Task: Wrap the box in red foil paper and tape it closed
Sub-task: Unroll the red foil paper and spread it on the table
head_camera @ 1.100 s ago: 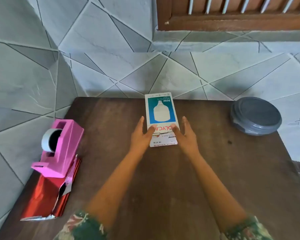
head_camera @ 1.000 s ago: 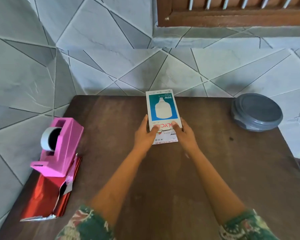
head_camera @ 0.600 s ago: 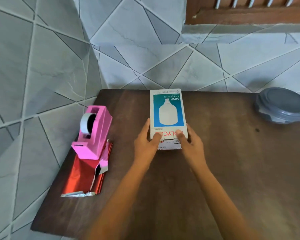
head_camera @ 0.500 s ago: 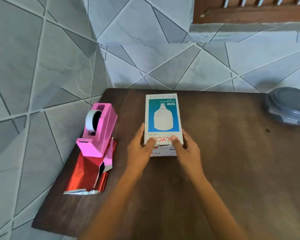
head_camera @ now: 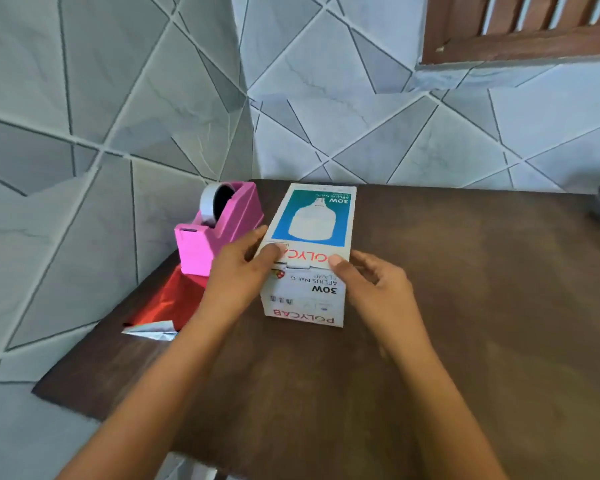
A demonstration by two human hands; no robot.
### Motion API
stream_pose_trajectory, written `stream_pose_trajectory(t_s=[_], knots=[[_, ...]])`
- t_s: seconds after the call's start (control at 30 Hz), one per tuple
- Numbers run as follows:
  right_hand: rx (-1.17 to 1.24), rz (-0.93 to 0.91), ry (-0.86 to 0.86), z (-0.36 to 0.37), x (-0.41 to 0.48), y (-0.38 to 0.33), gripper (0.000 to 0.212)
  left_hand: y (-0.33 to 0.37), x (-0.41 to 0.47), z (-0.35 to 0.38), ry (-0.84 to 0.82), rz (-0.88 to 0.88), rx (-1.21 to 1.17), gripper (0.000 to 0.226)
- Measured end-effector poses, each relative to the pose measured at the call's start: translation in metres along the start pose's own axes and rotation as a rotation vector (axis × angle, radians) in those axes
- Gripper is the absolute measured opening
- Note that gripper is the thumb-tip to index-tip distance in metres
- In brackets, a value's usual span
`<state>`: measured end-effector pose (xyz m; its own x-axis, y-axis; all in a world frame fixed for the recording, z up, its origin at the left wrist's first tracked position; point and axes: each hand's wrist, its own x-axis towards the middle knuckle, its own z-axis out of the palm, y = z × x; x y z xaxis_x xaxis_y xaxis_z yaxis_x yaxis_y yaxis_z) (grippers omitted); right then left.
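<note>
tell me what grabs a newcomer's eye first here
The white and blue lamp box on the brown table, gripped at its near end by the left hand and right hand. Next, the bright pink tape dispenser to its left, standing on red foil.

The bulb box [head_camera: 313, 220] is smooth cardboard with a soft shine on its printed top, and the dark table [head_camera: 465, 323] is matt, grainy wood. The pink tape dispenser [head_camera: 201, 252] is smooth plastic, the red foil paper [head_camera: 165, 301] is very shiny and crinkled with a silver underside, and the wall tiles [head_camera: 118, 98] look like smooth grey stone.
</note>
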<state>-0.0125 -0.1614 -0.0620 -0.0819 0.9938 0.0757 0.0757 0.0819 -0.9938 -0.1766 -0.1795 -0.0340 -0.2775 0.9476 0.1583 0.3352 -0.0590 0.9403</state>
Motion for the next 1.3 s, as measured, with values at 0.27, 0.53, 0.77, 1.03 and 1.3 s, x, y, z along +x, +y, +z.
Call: stream_pose_trajectory(t_s=[0.27, 0.53, 0.77, 1.03, 1.3], knots=[[-0.089, -0.045, -0.055, 0.017, -0.045, -0.002, 0.056, -0.006, -0.042, -0.031, 0.029, 0.017, -0.005, 0.016], [-0.14, -0.121, -0.016, 0.02, -0.089, -0.003, 0.05, -0.017, -0.071, -0.045, -0.049, 0.016, -0.2, 0.012], [-0.151, -0.183, -0.015, 0.035, -0.095, 0.012, 0.039, -0.029, -0.08, -0.041, -0.024, 0.049, -0.118, 0.033], [-0.253, -0.494, 0.285, 0.053, -0.111, 0.004, 0.036, -0.049, -0.069, -0.096, 0.096, 0.048, 0.047, 0.04], [-0.462, -0.685, -0.17, 0.142, -0.117, -0.043, 0.031, -0.076, -0.032, -0.151, 0.221, -0.113, 0.653, 0.025]])
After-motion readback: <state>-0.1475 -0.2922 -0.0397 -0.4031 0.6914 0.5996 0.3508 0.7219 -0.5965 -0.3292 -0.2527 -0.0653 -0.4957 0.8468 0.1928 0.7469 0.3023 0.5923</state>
